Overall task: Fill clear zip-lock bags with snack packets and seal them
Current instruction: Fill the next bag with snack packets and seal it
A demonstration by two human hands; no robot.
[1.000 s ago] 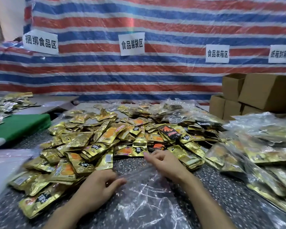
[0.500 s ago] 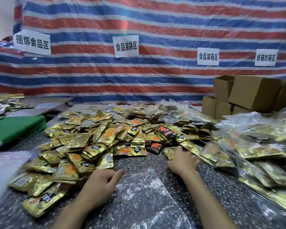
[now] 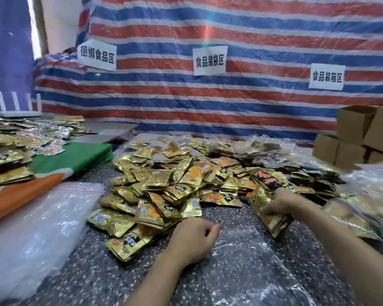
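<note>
Right now the clear zip-lock bag (image 3: 248, 268) lies flat on the speckled table (image 3: 93, 272), directly in front of the person and between the two forearms. The left hand (image 3: 194, 238) rests on the bag's near-left corner, fingers curled, thumb and forefinger seemingly pinching the edge of its mouth. The right hand (image 3: 284, 205) is raised just beyond the bag's far-right corner and grips a fanned stack of gold packets (image 3: 266, 214), fingers wrapped round them; the stack hangs tilted above the table beside the bag's mouth. Beyond both hands spreads the loose pile of snack packets (image 3: 175, 184). A heap of empty bags (image 3: 42, 228) lies to the left, and filled bags (image 3: 372, 202) to the right.
</note>
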